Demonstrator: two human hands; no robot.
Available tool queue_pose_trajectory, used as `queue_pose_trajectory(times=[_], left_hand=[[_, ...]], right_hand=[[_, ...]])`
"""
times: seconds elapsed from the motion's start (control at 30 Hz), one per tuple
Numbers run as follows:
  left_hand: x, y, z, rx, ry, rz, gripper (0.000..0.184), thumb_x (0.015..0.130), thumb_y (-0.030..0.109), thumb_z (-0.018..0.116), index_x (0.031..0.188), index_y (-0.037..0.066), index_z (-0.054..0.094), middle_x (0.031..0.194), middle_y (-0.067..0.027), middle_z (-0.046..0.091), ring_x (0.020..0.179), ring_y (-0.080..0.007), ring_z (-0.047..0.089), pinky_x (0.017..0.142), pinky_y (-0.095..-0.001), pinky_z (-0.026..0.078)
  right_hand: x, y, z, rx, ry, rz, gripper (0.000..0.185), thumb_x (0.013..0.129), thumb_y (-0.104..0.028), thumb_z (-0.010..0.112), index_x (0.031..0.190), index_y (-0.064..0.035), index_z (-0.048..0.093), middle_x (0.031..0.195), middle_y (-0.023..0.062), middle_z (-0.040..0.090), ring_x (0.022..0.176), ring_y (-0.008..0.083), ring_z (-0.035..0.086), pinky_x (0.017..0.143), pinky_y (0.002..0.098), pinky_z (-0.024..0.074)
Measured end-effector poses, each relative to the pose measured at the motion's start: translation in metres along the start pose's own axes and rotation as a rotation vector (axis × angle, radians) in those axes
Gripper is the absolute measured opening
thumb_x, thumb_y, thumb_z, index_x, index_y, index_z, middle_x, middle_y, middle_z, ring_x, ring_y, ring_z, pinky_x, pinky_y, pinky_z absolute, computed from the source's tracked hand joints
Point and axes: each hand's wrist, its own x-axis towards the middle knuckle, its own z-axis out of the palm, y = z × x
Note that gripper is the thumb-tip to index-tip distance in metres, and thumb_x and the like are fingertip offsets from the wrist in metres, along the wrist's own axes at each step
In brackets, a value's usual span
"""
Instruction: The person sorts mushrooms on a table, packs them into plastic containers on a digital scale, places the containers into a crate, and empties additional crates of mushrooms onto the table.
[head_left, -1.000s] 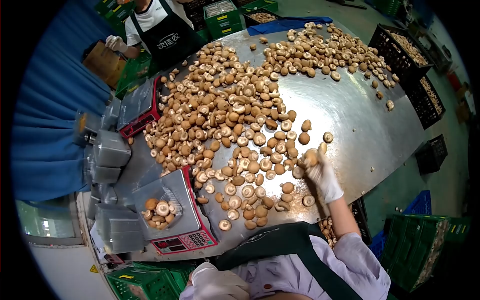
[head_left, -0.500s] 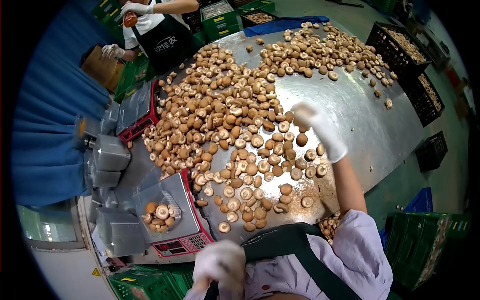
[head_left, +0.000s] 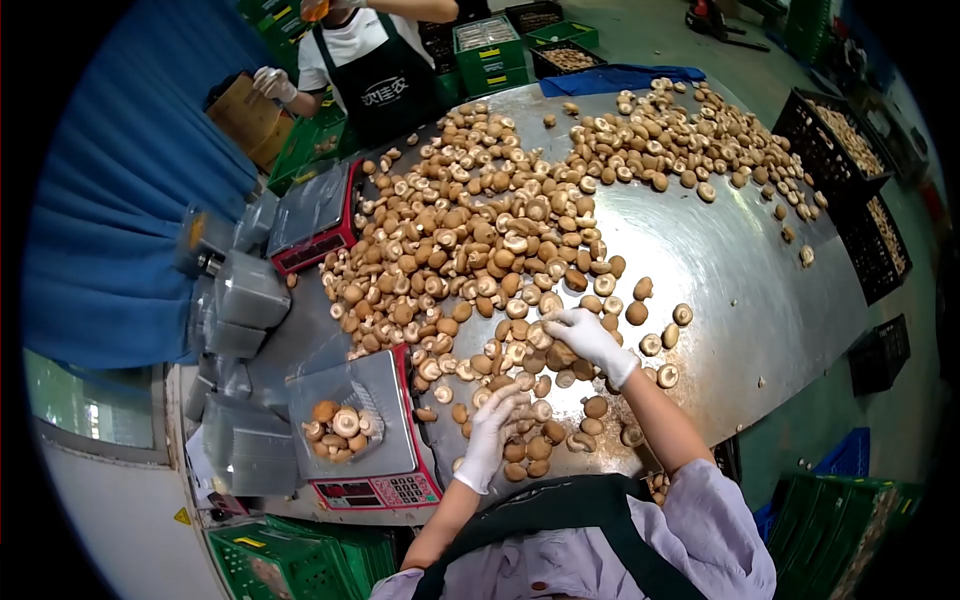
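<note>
My left hand (head_left: 492,435), in a white glove, reaches over the near edge of the loose shiitake mushrooms (head_left: 460,215). Its fingers are stretched and slightly apart, beside several mushrooms, with none clearly gripped. Further right, my gloved right hand (head_left: 592,346) curls over a brown mushroom (head_left: 560,356) under its fingers and palm; the thumb side is partly hidden. A clear plastic tray (head_left: 372,402) with several mushrooms in it rests on the near red scale (head_left: 425,470), left of my left hand.
Stacked clear trays (head_left: 245,445) stand at the table's left edge, near a second red scale (head_left: 310,215). Across the metal table (head_left: 700,260) is a co-worker in a dark apron (head_left: 385,95). Black crates (head_left: 875,285) of mushrooms stand at right, green crates (head_left: 840,510) lower right.
My left hand has come forward from near my body to the mushrooms. My right hand has moved back toward me and left. The view has shifted; the co-worker's raised hand is higher in view.
</note>
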Motion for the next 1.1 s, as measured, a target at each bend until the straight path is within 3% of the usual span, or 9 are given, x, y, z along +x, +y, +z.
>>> queue_pose_trajectory(times=[0.1,0.2,0.3,0.67,0.77,0.83,0.9,1.0,1.1], left_hand=[[0.012,-0.012,0.008,0.541,0.145,0.359,0.059,0.081,0.007,0.068,0.134,0.003,0.041,0.116,-0.0084,0.056,0.089,-0.0108,0.056,0.078,-0.0232,0.048],[0.013,0.005,0.03,0.808,0.12,0.512,0.073,0.075,0.012,0.074,0.137,0.004,0.038,0.123,-0.0129,0.054,0.099,-0.0169,0.058,0.085,-0.0274,0.048],[0.022,0.01,0.028,1.076,0.103,0.752,0.068,0.07,0.017,0.078,0.13,0.001,0.047,0.127,-0.0192,0.053,0.117,-0.031,0.052,0.096,-0.0349,0.044],[0.016,0.008,0.033,1.07,-0.038,0.806,0.067,0.07,0.015,0.079,0.129,0.003,0.049,0.124,-0.0169,0.056,0.11,-0.0271,0.057,0.092,-0.0326,0.046],[0.009,0.009,0.042,0.958,0.013,0.722,0.069,0.07,0.014,0.079,0.131,0.005,0.048,0.123,-0.0175,0.056,0.11,-0.0273,0.058,0.091,-0.033,0.046],[0.014,0.004,0.034,1.044,0.03,0.741,0.068,0.071,0.016,0.078,0.131,0.005,0.048,0.125,-0.0188,0.054,0.111,-0.0288,0.057,0.09,-0.0339,0.046],[0.017,-0.003,0.027,1.05,0.059,0.666,0.066,0.074,0.02,0.076,0.131,0.004,0.048,0.125,-0.0201,0.054,0.112,-0.0307,0.056,0.092,-0.0358,0.045],[0.02,-0.007,0.018,1.325,0.136,0.764,0.061,0.077,0.023,0.071,0.13,0.004,0.048,0.129,-0.0203,0.049,0.121,-0.0327,0.047,0.101,-0.0397,0.037],[0.029,-0.023,0.005,1.608,0.199,0.761,0.069,0.074,0.029,0.07,0.133,0.006,0.044,0.138,-0.0182,0.04,0.126,-0.0353,0.039,0.104,-0.0451,0.03]], right_hand=[[-0.037,-0.031,-0.007,0.79,-0.18,0.259,0.021,0.091,-0.011,0.053,0.101,0.0032,0.065,0.093,0.0041,0.067,0.077,0.0114,0.062,0.066,0.0225,0.0492],[-0.048,-0.002,-0.006,0.932,-0.481,0.235,0.022,0.09,-0.014,0.056,0.101,0.0017,0.066,0.091,0.0045,0.068,0.075,0.0086,0.06,0.062,0.0199,0.0471],[-0.065,-0.027,0.012,0.73,-0.201,0.316,0.02,0.09,-0.014,0.056,0.099,0.0006,0.067,0.09,0.0037,0.068,0.077,0.0089,0.06,0.067,0.0213,0.048],[-0.077,-0.021,0.005,0.614,-0.219,0.167,0.022,0.09,-0.014,0.056,0.102,0.002,0.067,0.095,0.0047,0.068,0.084,0.0095,0.06,0.076,0.0233,0.048],[-0.082,-0.02,0.007,0.898,-0.199,0.262,0.023,0.092,-0.013,0.051,0.101,0.0027,0.064,0.089,0.0059,0.067,0.074,0.0105,0.062,0.064,0.0225,0.0502],[-0.083,-0.012,0.0,1.256,-0.427,0.25,0.023,0.093,-0.013,0.047,0.105,0.0032,0.059,0.085,0.0056,0.065,0.066,0.0101,0.061,0.055,0.0209,0.0485],[-0.093,-0.024,0.001,1.127,-0.043,0.443,0.02,0.094,-0.013,0.044,0.1,0.0025,0.056,0.076,0.004,0.06,0.051,0.0091,0.053,0.043,0.021,0.0411],[-0.107,0.009,-0.027,1.207,-0.119,0.203,0.018,0.094,-0.013,0.044,0.097,0.0019,0.054,0.071,0.0025,0.055,0.044,0.0082,0.047,0.038,0.0211,0.0368],[-0.14,0.002,-0.066,1.086,0.444,0.32,0.021,0.093,-0.016,0.048,0.102,0.0025,0.054,0.078,0.0071,0.061,0.051,0.011,0.055,0.041,0.0202,0.0432]])
